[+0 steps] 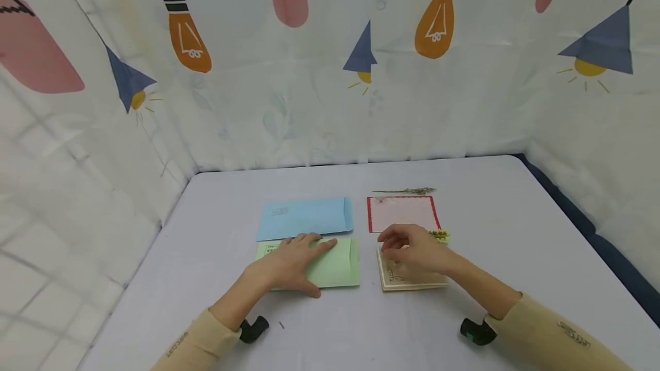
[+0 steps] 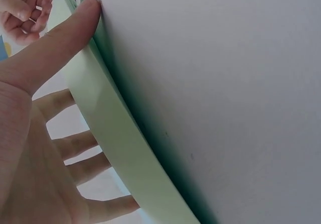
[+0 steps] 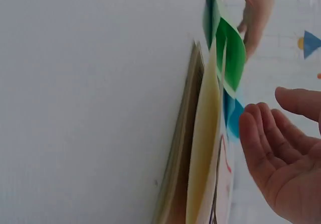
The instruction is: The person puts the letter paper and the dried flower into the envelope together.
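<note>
My left hand [image 1: 296,262] lies spread over the light green envelope [image 1: 337,265], with the fingertips near its far edge and the thumb [image 2: 83,28] at its near edge. The left wrist view shows those fingers straight, their tips hidden behind the green paper. Over the stack of cream cards [image 1: 409,285] hovers my right hand [image 1: 412,248], fingers loosely bent. The right wrist view shows its thumb and fingers apart, nothing between them. Beyond that hand lies a red-edged pink card [image 1: 404,210]. A yellow flower sprig [image 1: 440,235] shows partly behind the hand.
A light blue envelope [image 1: 304,214] lies behind the green one. One dried stem [image 1: 412,190] sits past the pink card. The white table [image 1: 227,210] meets a patterned cloth backdrop [image 1: 309,102]. Black wrist devices [image 1: 252,330] hang below both sleeves.
</note>
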